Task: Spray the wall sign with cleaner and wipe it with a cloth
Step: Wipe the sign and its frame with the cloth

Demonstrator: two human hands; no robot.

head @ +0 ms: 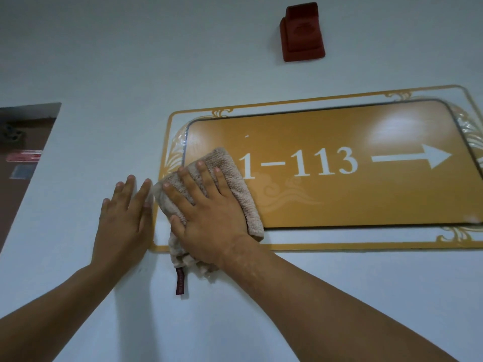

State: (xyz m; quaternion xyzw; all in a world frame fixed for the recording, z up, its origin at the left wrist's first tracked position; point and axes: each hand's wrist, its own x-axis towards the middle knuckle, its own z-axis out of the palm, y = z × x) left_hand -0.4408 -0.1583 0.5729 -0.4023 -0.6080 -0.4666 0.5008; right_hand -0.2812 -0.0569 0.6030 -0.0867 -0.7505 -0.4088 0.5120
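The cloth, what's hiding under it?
The cloth covers the left end of the orange sign and part of its gold border. The right hand presses it flat. "1–113" and an arrow show beside it; anything printed underneath is hidden.

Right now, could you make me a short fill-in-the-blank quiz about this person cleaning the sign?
1. The right hand presses a beige terry cloth on the sign's ____ end.
2. The left hand lies flat on the pale ____.
3. The orange rectangular wall sign has a white arrow pointing ____.
4. A ____ box hangs above the sign.

Missing words: left; wall; right; red
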